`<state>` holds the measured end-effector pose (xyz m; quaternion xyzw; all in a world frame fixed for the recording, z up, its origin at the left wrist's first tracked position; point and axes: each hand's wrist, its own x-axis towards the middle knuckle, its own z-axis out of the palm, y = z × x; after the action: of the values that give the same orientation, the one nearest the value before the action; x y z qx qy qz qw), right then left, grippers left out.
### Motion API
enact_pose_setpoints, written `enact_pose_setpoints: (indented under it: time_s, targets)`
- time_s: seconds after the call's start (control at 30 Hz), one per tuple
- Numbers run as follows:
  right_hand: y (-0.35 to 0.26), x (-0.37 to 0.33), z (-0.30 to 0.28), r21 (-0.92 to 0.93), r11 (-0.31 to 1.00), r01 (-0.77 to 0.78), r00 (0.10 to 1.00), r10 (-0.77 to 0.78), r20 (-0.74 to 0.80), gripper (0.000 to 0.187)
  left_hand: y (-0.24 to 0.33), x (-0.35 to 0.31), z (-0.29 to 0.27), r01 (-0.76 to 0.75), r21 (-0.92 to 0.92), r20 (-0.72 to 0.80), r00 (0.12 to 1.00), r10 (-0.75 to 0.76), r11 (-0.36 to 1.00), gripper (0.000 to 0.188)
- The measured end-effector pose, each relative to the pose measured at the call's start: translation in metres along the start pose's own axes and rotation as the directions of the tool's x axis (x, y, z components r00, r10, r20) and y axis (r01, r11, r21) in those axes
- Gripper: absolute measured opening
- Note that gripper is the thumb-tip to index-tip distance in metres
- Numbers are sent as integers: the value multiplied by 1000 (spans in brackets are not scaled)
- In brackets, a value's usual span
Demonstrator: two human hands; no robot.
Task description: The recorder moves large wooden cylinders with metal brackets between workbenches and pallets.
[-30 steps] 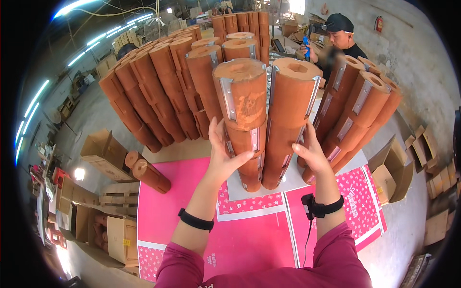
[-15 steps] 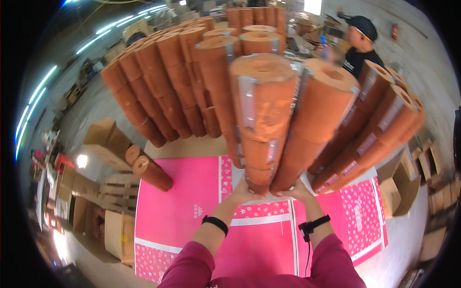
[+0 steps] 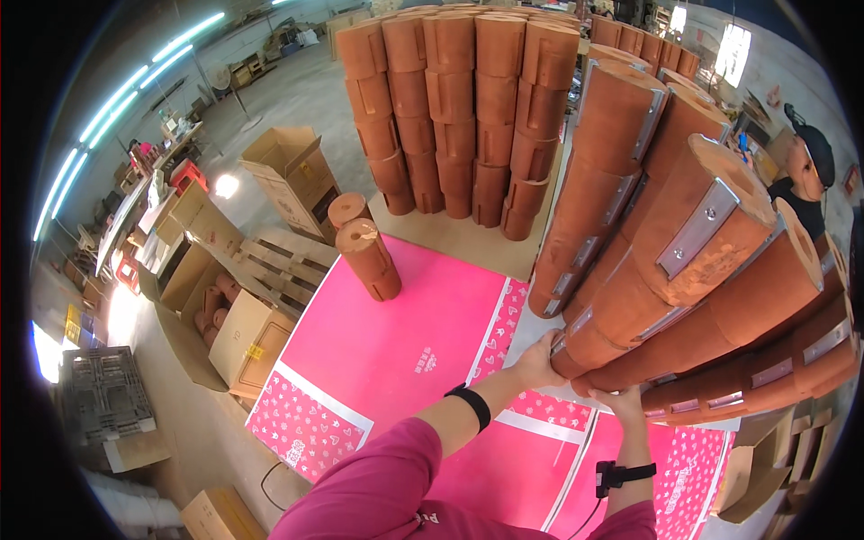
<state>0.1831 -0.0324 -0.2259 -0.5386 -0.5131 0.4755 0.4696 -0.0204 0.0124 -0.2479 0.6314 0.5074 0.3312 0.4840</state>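
Note:
Tall columns of stacked terracotta-coloured cylinders with metal side strips stand at the right, leaning outward in the fisheye picture. At the foot of the front column [image 3: 643, 283], my left hand [image 3: 537, 362] grips the bottom cylinder from its left side, some fingers hidden behind it. My right hand [image 3: 621, 405] presses on the base of the neighbouring column [image 3: 720, 306], its thumb and fingers partly hidden. Each column has a round hole in its top. Both hands are low over a pink printed sheet [image 3: 405, 306], and black bands circle both wrists.
Two short cylinders [image 3: 369, 261] stand at the sheet's left edge. More stacked columns [image 3: 454, 117] rise at the back. Open cardboard boxes [image 3: 288, 180] and a wooden pallet [image 3: 279, 270] lie at left. A person in a black cap [image 3: 810, 157] is at far right.
My view has swung left, so the columns and the other person appear farther right. Both hands stay at the column bases.

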Motion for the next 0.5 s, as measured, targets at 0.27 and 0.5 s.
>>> enact_pose_setpoints:
  time_s: [0.27, 0.5]
  targets:
    - [9, 6, -15, -87, 993, -75, 985, 87, 149, 63, -7, 7, -3, -68, -110, 118, 990, 81, 992, 103]
    - [11, 9, -14, -75, 996, -45, 989, 55, 140, 64, 23, -1, -11, -33, -201, 167, 984, 68, 979, 104]
